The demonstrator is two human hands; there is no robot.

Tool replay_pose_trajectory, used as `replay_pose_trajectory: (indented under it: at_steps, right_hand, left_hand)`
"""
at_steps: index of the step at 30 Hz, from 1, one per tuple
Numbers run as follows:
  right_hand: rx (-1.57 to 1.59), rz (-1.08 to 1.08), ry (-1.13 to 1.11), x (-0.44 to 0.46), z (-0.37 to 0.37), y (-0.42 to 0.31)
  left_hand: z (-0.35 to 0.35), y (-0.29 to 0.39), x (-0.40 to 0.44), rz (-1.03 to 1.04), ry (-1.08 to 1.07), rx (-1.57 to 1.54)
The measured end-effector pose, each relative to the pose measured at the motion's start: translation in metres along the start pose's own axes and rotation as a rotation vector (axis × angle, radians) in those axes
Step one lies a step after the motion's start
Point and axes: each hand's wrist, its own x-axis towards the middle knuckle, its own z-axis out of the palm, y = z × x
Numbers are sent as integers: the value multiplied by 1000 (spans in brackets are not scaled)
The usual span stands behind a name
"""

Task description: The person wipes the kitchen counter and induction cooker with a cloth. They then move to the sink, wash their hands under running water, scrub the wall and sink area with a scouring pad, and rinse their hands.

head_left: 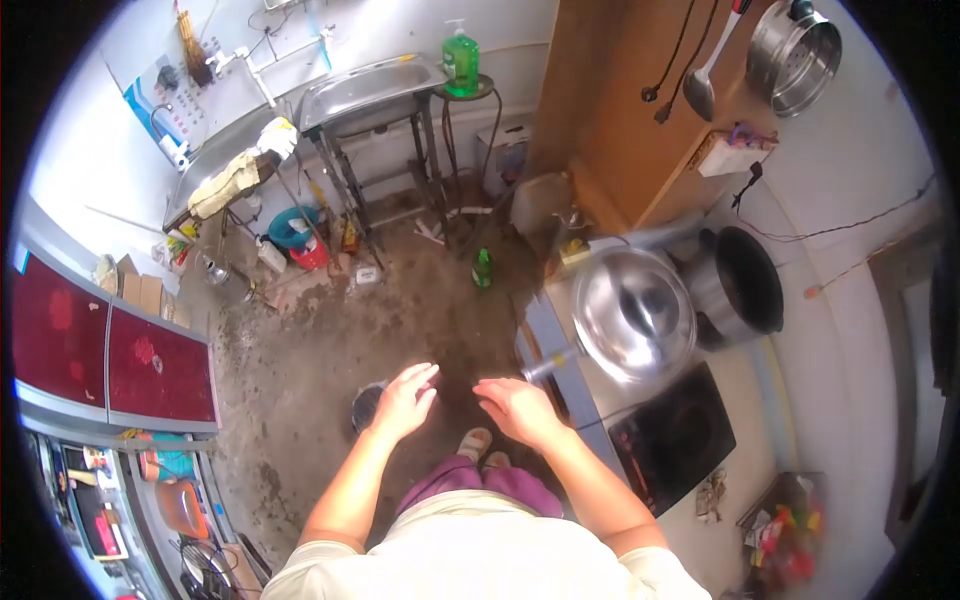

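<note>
- Dark round container point(365, 405) on stained brown floor point(300, 350).
- Left hand point(405, 402) just beside it, fingers loosely parted.
- Right hand point(513, 408): likewise.
- Silver tubular handle point(550, 364), apparently the round steel pan's point(635, 315), pointing left and near; pale counter point(750, 420) beneath.

Glossy metal pan point(636, 315); smooth cooktop point(685, 430); wooden panel point(605, 110); rough floor point(300, 345).
</note>
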Motion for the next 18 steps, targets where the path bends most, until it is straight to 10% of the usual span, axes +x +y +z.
replay_pose_trajectory:
  at_steps: [18]
  right_hand:
    - [240,-147,67,35,21,-32]
  left_hand:
    - [-81,-52,-53,-280,443,110]
